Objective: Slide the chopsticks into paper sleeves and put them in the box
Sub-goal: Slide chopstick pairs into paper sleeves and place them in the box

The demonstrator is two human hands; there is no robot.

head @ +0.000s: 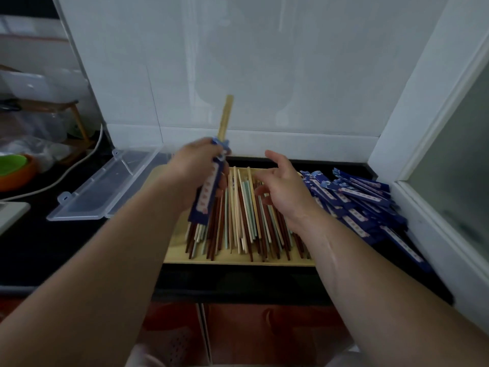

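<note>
While our left hand [195, 165] grips a blue paper sleeve [207, 193] with its fingers curled round it, pale chopsticks [225, 117] stick up out of the sleeve's top, above the hand and tilted slightly to the right. Our right hand [280, 186], just to the right of the left one, is spread with fingers loosely bent and holds nothing. Whether its fingertips touch the sticks under it we cannot tell. Beneath both hands a heap of loose chopsticks [238, 226], brown, cream and pale green, lies on a wooden tray [176, 250] on the dark desk [66, 247]. To the right of our right hand, a pile of blue sleeves [357, 202] lies on the desk. To the left of our left hand a clear plastic box [105, 186] lies on the desk. Further left a green bowl [13, 164] sits in an orange bowl [18, 178], with a white cable [76, 165] near them.
</note>
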